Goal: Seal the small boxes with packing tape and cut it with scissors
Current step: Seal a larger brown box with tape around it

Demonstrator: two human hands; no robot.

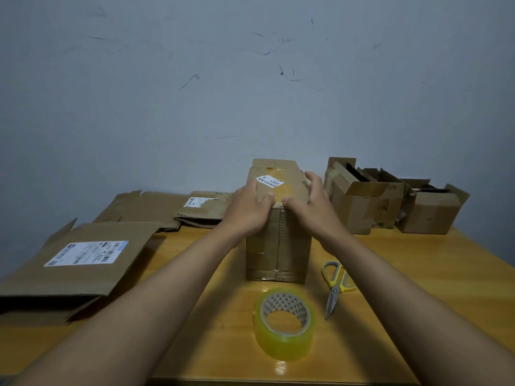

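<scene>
Flaps held shut, no fresh tape on yet.
Your left hand (249,208) and right hand (312,201) press flat-fingered on the box (278,240) mid-table, gripping nothing; next, fetch the tape roll (284,324), then scissors (335,285).

- A tall closed cardboard box (278,240) is stood upright mid-surface.
- A clear yellowish tape roll (284,323) is laid flat before it.
- Yellow-handled scissors (335,286) are laid closed, right of the roll.
</scene>
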